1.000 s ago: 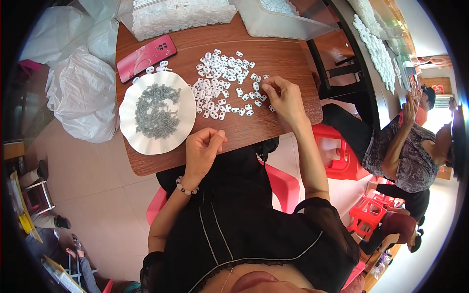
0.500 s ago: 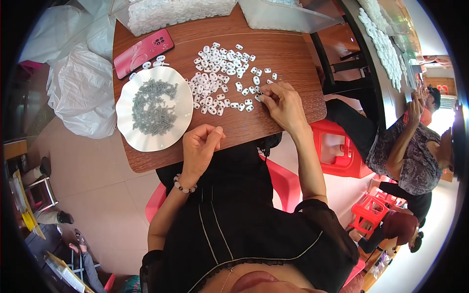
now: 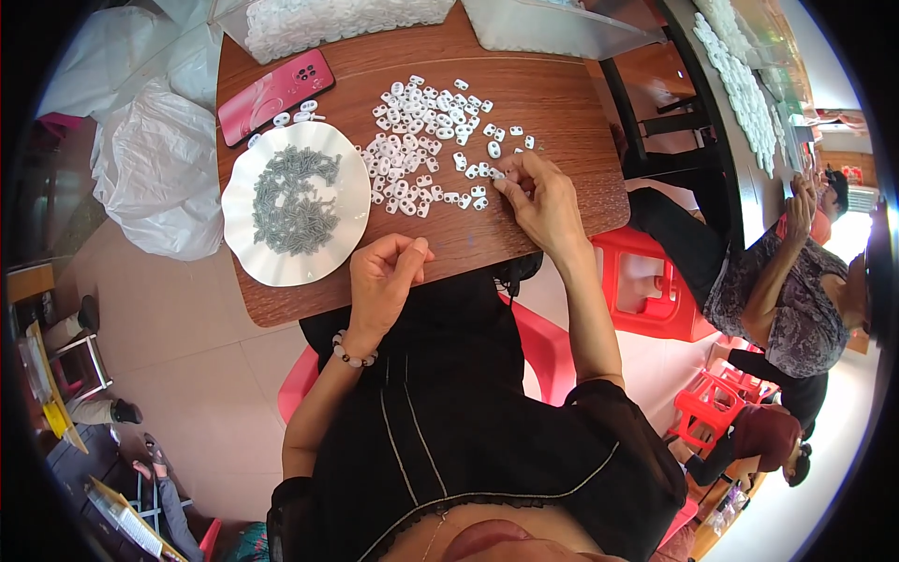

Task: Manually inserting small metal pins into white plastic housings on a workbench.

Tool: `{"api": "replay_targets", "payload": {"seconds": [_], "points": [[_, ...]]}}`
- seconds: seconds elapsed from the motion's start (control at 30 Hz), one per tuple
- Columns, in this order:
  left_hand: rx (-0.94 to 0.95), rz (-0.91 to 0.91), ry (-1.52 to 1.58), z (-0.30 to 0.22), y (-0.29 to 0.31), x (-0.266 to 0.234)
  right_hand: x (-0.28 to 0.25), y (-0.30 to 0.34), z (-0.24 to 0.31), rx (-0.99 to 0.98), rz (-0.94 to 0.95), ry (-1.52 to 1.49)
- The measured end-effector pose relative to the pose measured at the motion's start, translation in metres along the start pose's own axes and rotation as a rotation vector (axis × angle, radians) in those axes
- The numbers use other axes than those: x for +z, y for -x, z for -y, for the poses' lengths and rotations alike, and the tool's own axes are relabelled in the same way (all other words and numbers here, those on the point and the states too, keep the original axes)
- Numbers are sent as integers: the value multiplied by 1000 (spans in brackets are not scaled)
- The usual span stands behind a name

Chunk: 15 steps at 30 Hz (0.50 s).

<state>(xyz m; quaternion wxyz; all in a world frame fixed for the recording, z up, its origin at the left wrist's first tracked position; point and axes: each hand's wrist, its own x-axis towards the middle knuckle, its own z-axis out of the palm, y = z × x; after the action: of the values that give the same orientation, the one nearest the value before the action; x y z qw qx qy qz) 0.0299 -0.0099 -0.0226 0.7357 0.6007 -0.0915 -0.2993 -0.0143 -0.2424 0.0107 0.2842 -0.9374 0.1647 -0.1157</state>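
Observation:
Small white oval plastic pieces [image 3: 403, 159], each with two holes, lie loosely spread over the middle of the wooden table. My right hand [image 3: 543, 201] is at the right edge of this spread, its thumb and forefinger closed on a white two-hole piece [image 3: 497, 174]. My left hand [image 3: 386, 276] hovers by the table's near edge, thumb pressed to curled fingers; whatever is in them is too small or hidden. Just left of it, a white wavy-rimmed plate [image 3: 245, 253] bears a heap of small grey pins [image 3: 295, 206].
A pink phone [image 3: 276, 94] lies at the table's far left, with a few white pieces beside it. Clear bins [image 3: 562, 33] of white parts stand along the back. A white plastic bag [image 3: 154, 178] hangs at left. Red stools [image 3: 646, 286] and other people are to the right.
My right hand's fingertips have shifted slightly away from me among the white pieces at the right edge. My left hand stays nearly still.

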Motion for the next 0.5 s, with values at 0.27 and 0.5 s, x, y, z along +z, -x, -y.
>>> {"api": "replay_targets", "payload": {"seconds": [0.27,0.5], "points": [[-15,20,53,-5,2,4,6,18,10,246,78,-722],[72,43,-85,-11,9,17,5,36,40,297,200,-943]]}}
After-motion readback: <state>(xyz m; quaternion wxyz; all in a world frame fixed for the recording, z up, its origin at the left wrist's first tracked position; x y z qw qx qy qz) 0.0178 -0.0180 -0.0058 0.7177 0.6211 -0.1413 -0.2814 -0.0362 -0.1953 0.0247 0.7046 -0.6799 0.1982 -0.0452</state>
